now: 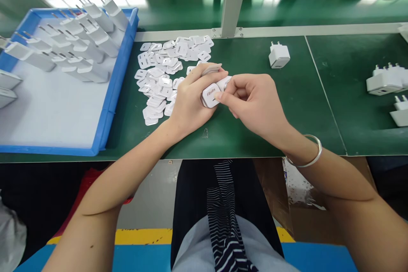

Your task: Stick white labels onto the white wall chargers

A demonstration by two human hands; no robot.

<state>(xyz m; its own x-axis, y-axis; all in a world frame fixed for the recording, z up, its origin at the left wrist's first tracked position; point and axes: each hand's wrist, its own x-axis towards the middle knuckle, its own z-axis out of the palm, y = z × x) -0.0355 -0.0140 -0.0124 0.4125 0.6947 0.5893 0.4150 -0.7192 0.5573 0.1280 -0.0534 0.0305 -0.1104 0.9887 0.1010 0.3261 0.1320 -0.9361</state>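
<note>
My left hand [193, 100] is wrapped around a white plug charger, and its printed square end face [211, 95] points up toward me. At that face, my right hand [251, 100] has its thumb and forefinger pinched together, the thumb tip touching the edge. Another white piece [224, 82] shows between the hands; whether it belongs to the same charger I cannot tell. What the right fingertips grip is hidden. Just left of and behind my left hand lies a loose spread of small white square cover plates [159, 85], some bearing print and a slot.
A blue-rimmed tray [105, 112] at left holds several white chargers, many with pins up. One charger [279, 55] stands on the green table [306, 123] at back right, with several more [385, 80] at the far right. A metal post [234, 2] rises behind.
</note>
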